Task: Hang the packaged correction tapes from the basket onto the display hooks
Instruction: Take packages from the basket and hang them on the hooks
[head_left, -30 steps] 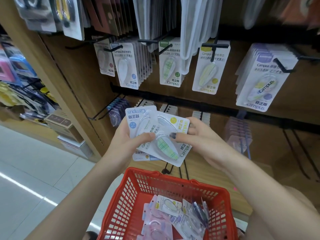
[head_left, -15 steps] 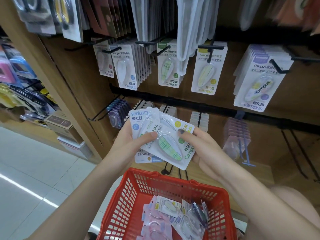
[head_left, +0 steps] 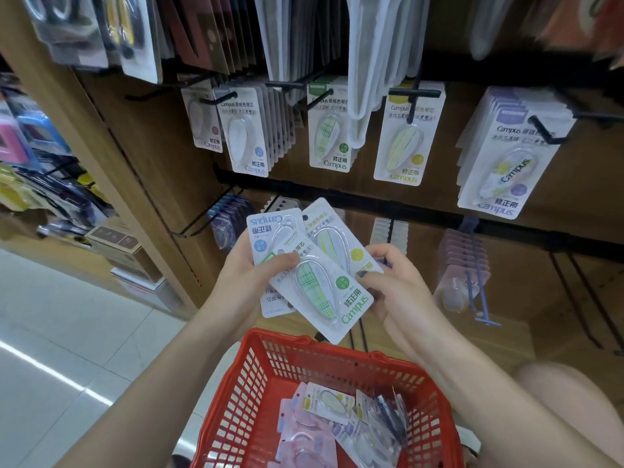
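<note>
Both hands hold a fanned stack of packaged correction tapes above the red basket (head_left: 256, 376). On top lies a green-plaid pack (head_left: 320, 292); a yellow-striped pack (head_left: 332, 234) and a blue-dot pack (head_left: 270, 231) show behind it. My left hand (head_left: 243, 282) grips the stack from the left with its thumb on the front. My right hand (head_left: 395, 285) pinches the stack's right edge. More packs (head_left: 337, 430), pink and yellow among them, lie in the basket. Hanging rows of the same tapes (head_left: 329, 136) fill the display hooks (head_left: 413, 93) above.
A wooden shelf panel (head_left: 135, 157) rises at the left, with boxes (head_left: 118, 241) at its foot. Lower hooks carry purple packs (head_left: 229, 217) and pink packs (head_left: 462, 265); bare black hooks (head_left: 587, 298) stick out at the right. White floor tiles (head_left: 67, 332) lie to the left.
The stack has fanned wider: the yellow-striped pack now sticks out above the green-plaid one. Both hands have stayed above the basket.
</note>
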